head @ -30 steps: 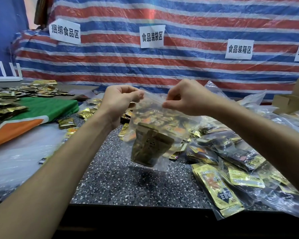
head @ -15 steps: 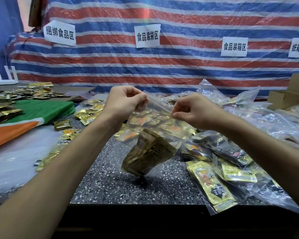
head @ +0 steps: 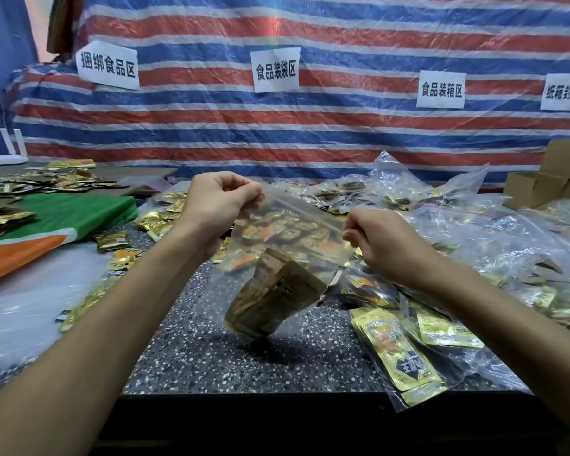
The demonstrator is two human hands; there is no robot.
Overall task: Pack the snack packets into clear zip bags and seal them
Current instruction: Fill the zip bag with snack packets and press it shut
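A clear zip bag (head: pixel 297 238) hangs tilted above the speckled table (head: pixel 211 357), its top strip sloping down to the right. A stack of gold snack packets (head: pixel 273 297) sits in its lower end. My left hand (head: pixel 218 202) pinches the bag's top left corner. My right hand (head: pixel 375 238) pinches the zip strip at the right end. Loose gold packets (head: pixel 112 240) lie on the table to the left and behind the bag.
Filled clear bags of packets (head: pixel 399 350) pile up on the right. A green and orange cloth (head: pixel 63 222) lies at left with more packets. Cardboard boxes (head: pixel 540 185) stand at far right. A striped tarp with paper signs (head: pixel 275 70) forms the back wall.
My right hand has slid right and down along the zip strip, away from my left hand. The bag has tilted, and the packet stack has swung lower.
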